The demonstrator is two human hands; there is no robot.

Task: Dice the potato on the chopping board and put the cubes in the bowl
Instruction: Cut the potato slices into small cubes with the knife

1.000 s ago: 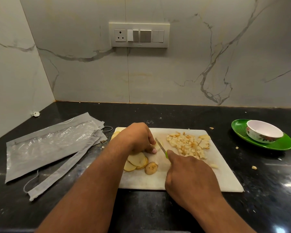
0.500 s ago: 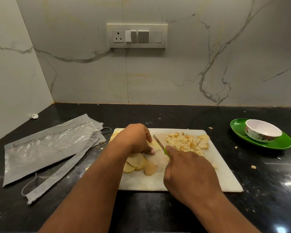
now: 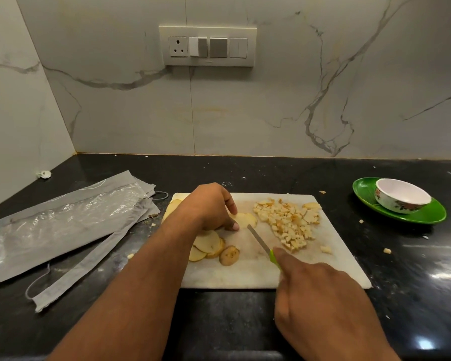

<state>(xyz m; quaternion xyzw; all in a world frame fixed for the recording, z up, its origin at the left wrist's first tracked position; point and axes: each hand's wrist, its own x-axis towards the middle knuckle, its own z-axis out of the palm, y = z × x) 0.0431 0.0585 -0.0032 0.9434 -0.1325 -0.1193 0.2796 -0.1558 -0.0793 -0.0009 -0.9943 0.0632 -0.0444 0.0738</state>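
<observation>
A white chopping board (image 3: 245, 274) lies on the black counter. A heap of potato cubes (image 3: 288, 222) covers its far right part. My left hand (image 3: 208, 207) holds a stack of potato slices (image 3: 244, 220) down with curled fingers. More slices (image 3: 210, 244) lie fanned just below that hand. My right hand (image 3: 320, 306) grips a green-handled knife (image 3: 261, 242), index finger along the handle, blade pointing up-left toward the held slices. A white floral bowl (image 3: 401, 195) stands empty on a green plate (image 3: 427, 216) at the far right.
A grey cloth pouch with clear plastic (image 3: 63, 225) lies left of the board. Stray potato bits (image 3: 387, 250) dot the counter between board and plate. A marble wall with a switch panel (image 3: 207, 45) closes off the back.
The knife has drawn back toward me, so more of the blade shows. My left hand still holds the slices in about the same place.
</observation>
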